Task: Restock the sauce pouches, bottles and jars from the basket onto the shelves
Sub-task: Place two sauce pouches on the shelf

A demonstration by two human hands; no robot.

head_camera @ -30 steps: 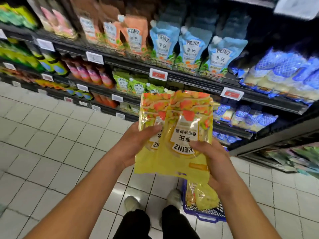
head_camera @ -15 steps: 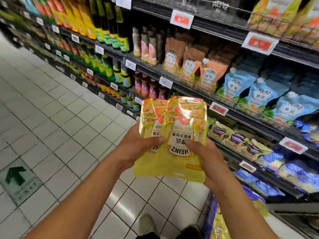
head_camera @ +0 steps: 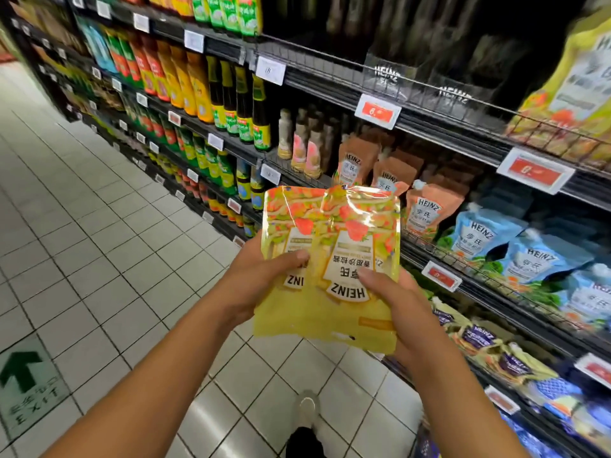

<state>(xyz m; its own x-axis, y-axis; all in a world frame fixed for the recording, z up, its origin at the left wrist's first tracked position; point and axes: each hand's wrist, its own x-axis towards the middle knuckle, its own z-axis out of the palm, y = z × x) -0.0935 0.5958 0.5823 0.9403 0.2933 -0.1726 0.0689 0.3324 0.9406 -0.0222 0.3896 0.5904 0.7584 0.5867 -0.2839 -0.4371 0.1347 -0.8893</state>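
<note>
Two yellow Heinz sauce pouches (head_camera: 330, 259) overlap in front of me, held upside down at chest height. My left hand (head_camera: 261, 285) grips their left side with the thumb across the front. Their lower right corner sits in my right hand (head_camera: 393, 309), thumb pressed on the label. Matching yellow pouches (head_camera: 575, 90) stand blurred on the upper shelf at the far right. The basket is out of view.
Shelves (head_camera: 446, 127) run along the right with orange Heinz pouches (head_camera: 426, 213), blue Heinz pouches (head_camera: 535, 256), dark sauce bottles (head_camera: 244, 107) and red price tags (head_camera: 377, 110). White tiled floor (head_camera: 99, 242) lies to the left with a green exit arrow (head_camera: 23, 371).
My view has swung up and left along the aisle, so higher shelves show and the basket has dropped out of sight. Both hands keep the same hold on the pouches.
</note>
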